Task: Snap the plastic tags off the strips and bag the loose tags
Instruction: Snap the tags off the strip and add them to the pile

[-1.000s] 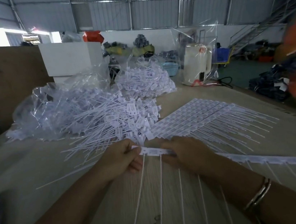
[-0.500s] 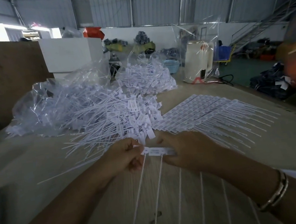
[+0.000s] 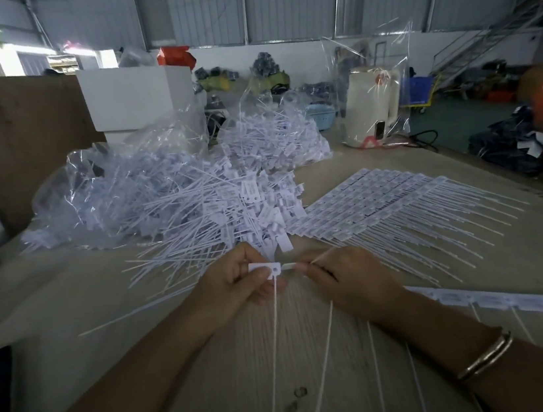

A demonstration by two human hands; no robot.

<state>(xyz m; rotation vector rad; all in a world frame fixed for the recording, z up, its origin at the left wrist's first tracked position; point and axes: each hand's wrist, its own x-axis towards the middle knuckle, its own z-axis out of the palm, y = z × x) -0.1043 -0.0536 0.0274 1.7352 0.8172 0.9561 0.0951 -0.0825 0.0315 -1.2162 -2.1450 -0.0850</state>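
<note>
My left hand (image 3: 236, 288) pinches the end tag (image 3: 266, 269) of a white plastic strip; the tag's long tail hangs down toward me. My right hand (image 3: 349, 280) grips the strip (image 3: 517, 303) right beside that tag, and the rest of the strip runs out under my right forearm to the right. Just beyond my hands lies a heap of loose tags (image 3: 226, 211). Whole strips (image 3: 383, 201) are stacked flat to the right of the heap. Clear bags stuffed with tags (image 3: 116, 191) sit behind the heap on the left.
The work goes on over a wooden tabletop (image 3: 217, 385). A second filled bag (image 3: 275, 139) lies at the back centre, and a white kettle in plastic wrap (image 3: 372, 106) stands at the back right. A white box (image 3: 134, 96) stands behind the bags.
My hands lifted the strip's end off the table and bent it. The end tag in my left hand now stands at an angle to the strip.
</note>
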